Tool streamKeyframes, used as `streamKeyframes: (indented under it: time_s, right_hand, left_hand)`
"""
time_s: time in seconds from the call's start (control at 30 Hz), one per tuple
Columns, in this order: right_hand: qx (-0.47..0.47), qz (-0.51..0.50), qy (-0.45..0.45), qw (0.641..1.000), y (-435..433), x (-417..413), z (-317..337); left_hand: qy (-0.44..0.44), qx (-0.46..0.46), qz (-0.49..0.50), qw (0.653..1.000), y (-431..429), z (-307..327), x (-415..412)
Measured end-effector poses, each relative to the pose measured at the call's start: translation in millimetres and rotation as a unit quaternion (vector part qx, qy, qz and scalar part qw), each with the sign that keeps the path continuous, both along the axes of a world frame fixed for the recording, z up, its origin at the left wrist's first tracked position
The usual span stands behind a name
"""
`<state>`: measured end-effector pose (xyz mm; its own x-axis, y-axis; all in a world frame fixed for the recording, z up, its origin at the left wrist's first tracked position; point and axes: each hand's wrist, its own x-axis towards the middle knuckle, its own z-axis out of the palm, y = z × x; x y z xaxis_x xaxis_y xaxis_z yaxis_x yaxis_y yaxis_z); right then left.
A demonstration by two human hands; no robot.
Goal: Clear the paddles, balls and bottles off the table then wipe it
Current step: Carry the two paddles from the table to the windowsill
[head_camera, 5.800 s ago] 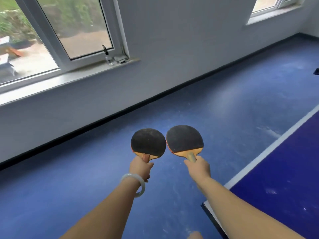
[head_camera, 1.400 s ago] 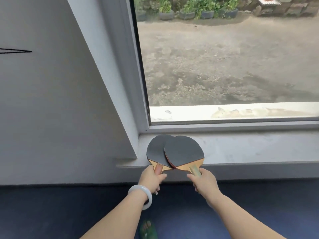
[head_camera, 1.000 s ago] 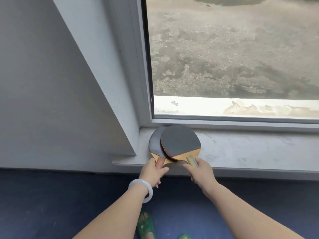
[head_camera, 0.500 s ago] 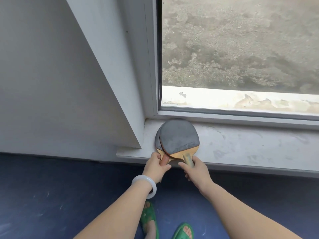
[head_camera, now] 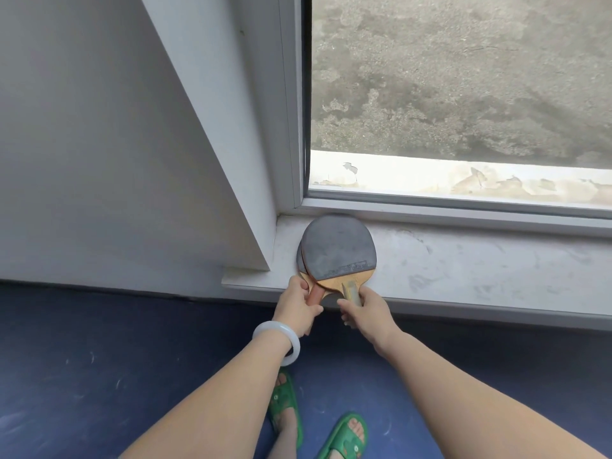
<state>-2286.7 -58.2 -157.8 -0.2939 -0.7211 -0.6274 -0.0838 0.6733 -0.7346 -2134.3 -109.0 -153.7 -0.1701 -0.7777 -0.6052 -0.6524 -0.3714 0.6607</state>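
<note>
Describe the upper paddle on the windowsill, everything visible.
The upper paddle has a worn dark grey rubber face, a tan wooden neck and a pale handle. It lies flat, face up, stacked on the lower paddle at the left end of the windowsill, head near the window frame. The right hand pinches its handle.

Both arms bare, stretched forward and down, forearms converging toward the middle. Left grip [head_camera: 299,301] curled round the reddish paddle handle [head_camera: 316,294], back of hand up. White bangle [head_camera: 269,326] on the left wrist. Right grip [head_camera: 366,309] has fingers and thumb closed on the pale paddle handle [head_camera: 351,293]. Grips sit side by side, near but apart, at the front edge of the windowsill [head_camera: 463,270], close to its left end. Wrists roughly straight.
</note>
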Motion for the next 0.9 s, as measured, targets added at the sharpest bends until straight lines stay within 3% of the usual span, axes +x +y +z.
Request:
streamKeyframes:
  time_s: [0.9]
  right_hand:
    - [0.007,0.003,0.035,0.999,3.5,-3.1,0.6]
  left_hand:
    - [-0.022,-0.001,-0.008,1.0,-0.1,8.5,3.5]
